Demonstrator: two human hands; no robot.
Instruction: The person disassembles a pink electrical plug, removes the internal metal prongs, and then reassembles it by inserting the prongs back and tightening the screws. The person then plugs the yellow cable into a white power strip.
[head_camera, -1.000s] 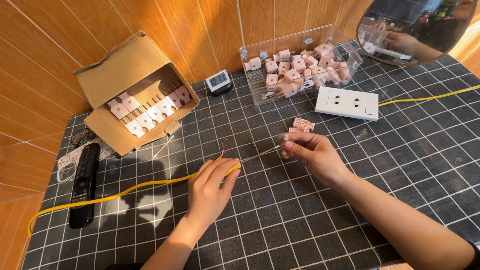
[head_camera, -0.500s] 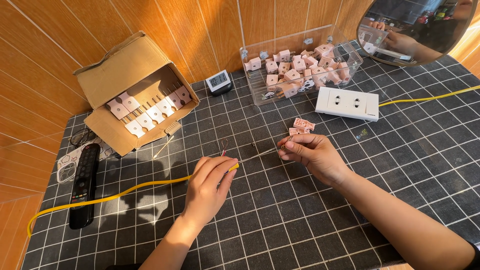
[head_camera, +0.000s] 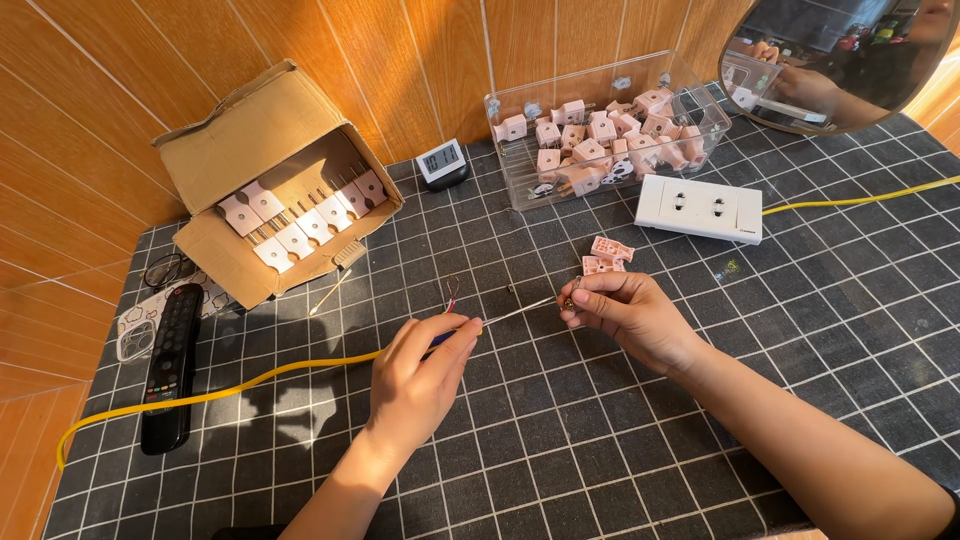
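The yellow cable (head_camera: 230, 385) runs from the left edge of the dark gridded mat toward the middle, curving gently and lying flat until its near end lifts off the surface. There the yellow sheath is stripped back, and a thin bared conductor (head_camera: 520, 313) stretches out straight and nearly level to the right, while another short core (head_camera: 452, 292), reddish, sticks up and bends away. Two small pink plug parts (head_camera: 605, 255) lie together on the mat just beyond the conductor's far tip.
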